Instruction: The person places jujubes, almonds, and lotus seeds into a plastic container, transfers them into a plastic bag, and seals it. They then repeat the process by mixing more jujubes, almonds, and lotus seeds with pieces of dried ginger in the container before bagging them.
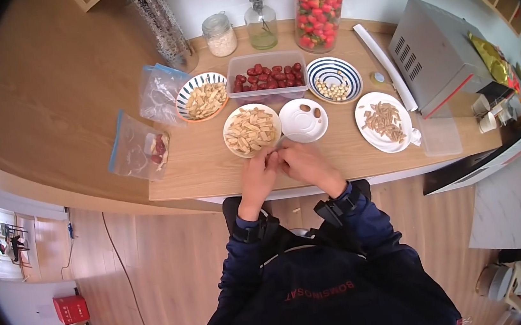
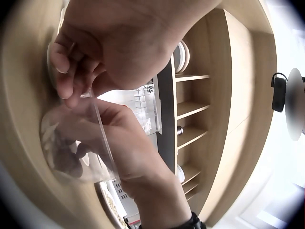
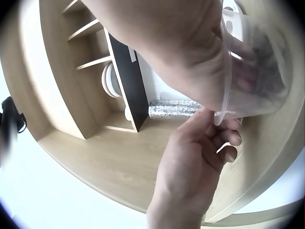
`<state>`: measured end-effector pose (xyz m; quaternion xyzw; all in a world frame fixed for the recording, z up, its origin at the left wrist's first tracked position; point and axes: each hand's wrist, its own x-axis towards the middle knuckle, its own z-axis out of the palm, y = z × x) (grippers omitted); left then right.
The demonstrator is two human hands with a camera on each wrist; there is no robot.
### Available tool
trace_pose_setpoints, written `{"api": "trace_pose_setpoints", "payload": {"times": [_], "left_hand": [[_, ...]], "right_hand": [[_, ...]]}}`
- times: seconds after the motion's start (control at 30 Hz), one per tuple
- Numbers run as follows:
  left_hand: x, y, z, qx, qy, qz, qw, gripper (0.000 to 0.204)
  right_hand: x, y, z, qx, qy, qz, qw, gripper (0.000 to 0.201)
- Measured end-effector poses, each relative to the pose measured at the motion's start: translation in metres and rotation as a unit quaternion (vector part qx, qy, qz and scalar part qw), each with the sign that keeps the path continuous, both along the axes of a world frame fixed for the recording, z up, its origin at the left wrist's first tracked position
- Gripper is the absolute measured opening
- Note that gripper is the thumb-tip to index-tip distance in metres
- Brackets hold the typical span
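At the table's front edge, my left hand pinches the rim of a clear plastic bag. My right hand reaches into its mouth, with its fingers showing through the plastic in the right wrist view. Dark and pale pieces show low in the bag in the left wrist view; I cannot tell whether the right fingers grip any. Just beyond the hands are a bowl of pale dried sticks and a white plate with a few brown dried fruits.
Behind stand a tub of red dates, a striped bowl of cream-coloured seeds and another bowl of pale slices. A plate of brownish pieces lies right, near a microwave. A filled zip bag lies left.
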<state>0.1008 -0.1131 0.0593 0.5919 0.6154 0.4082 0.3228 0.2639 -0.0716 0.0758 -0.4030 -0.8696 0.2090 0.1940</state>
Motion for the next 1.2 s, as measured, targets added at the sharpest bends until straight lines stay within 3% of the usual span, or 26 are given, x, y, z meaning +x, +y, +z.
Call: {"api": "trace_pose_setpoints", "payload": {"times": [0.1,0.2,0.3,0.4,0.5,0.7,0.8,1.0,1.1,1.2], "left_hand": [[0.001,0.000,-0.005,0.014,-0.008,-0.006,1.000,0.018],[0.002,-0.001,-0.002,0.017,0.005,0.008,1.000,0.016],[0.007,-0.002,0.007,0.058,0.048,0.041,0.996,0.017],[0.014,-0.002,0.012,0.078,0.086,0.064,0.991,0.018],[0.019,0.000,0.012,0.070,0.092,0.062,0.991,0.020],[0.018,-0.002,0.012,0.059,0.071,0.047,0.995,0.020],[0.017,-0.002,0.011,0.052,0.064,0.040,0.996,0.020],[0.018,-0.004,0.020,0.033,0.050,0.036,0.998,0.020],[0.016,-0.003,0.017,0.032,0.057,0.039,0.997,0.022],[0.015,-0.004,0.012,0.047,0.072,0.047,0.995,0.021]], "right_hand": [[-0.001,-0.002,0.006,0.018,0.010,-0.007,1.000,0.009],[0.009,0.008,0.000,-0.039,0.008,-0.018,0.999,0.005],[0.024,0.011,0.007,-0.029,0.077,-0.073,0.994,0.006],[0.027,0.005,0.021,0.078,0.020,-0.100,0.992,0.008],[0.019,0.006,0.011,0.089,-0.100,-0.072,0.988,0.009],[-0.004,0.000,0.001,0.124,-0.179,-0.076,0.973,0.009],[-0.001,0.002,-0.007,0.156,-0.162,-0.039,0.974,0.012],[0.015,0.002,0.005,0.099,-0.068,-0.015,0.993,0.019],[0.031,0.017,0.027,0.039,0.119,-0.079,0.989,0.020],[0.067,0.062,0.047,0.016,0.169,-0.207,0.963,0.019]]}}
